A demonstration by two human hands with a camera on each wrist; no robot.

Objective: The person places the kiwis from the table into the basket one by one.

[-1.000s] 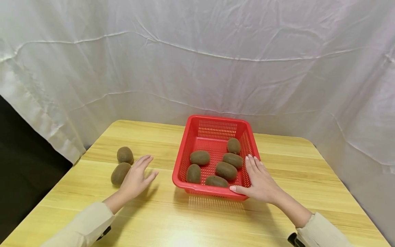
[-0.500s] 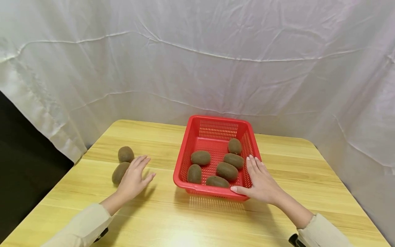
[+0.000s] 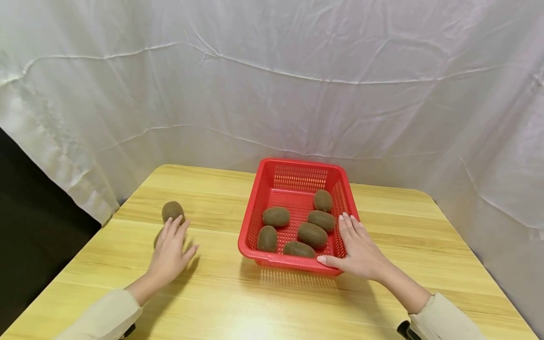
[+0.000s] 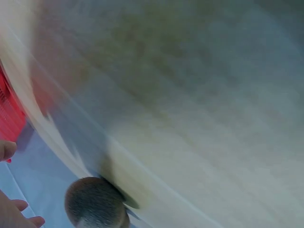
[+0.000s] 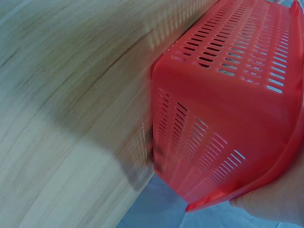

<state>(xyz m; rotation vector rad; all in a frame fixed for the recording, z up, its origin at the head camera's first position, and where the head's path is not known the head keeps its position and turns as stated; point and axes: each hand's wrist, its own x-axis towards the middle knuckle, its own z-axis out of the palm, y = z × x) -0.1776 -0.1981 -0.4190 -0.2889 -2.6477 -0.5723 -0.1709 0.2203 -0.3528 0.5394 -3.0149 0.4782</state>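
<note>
My left hand [image 3: 173, 240] lies flat with straight fingers over a brown kiwi [image 3: 156, 240] on the wooden table [image 3: 238, 302]; only the kiwi's left edge shows. A second kiwi [image 3: 172, 210] sits just beyond the fingertips, and one kiwi [image 4: 95, 205] shows in the blurred left wrist view. My right hand [image 3: 352, 244] rests on the front right corner of a red plastic basket [image 3: 297, 166], fingers straight along its right rim, thumb on the front rim. Several kiwis, among them one large one [image 3: 311, 234], lie inside. The right wrist view shows the basket's slotted wall [image 5: 228, 95] close up.
A creased white sheet [image 3: 272, 80] hangs behind and to the right of the table. A dark gap [image 3: 34, 222] lies off the table's left edge. Bare wood stretches in front of the basket and between my hands.
My left hand has slid left and now covers the nearer loose kiwi. The right hand and the basket have stayed put.
</note>
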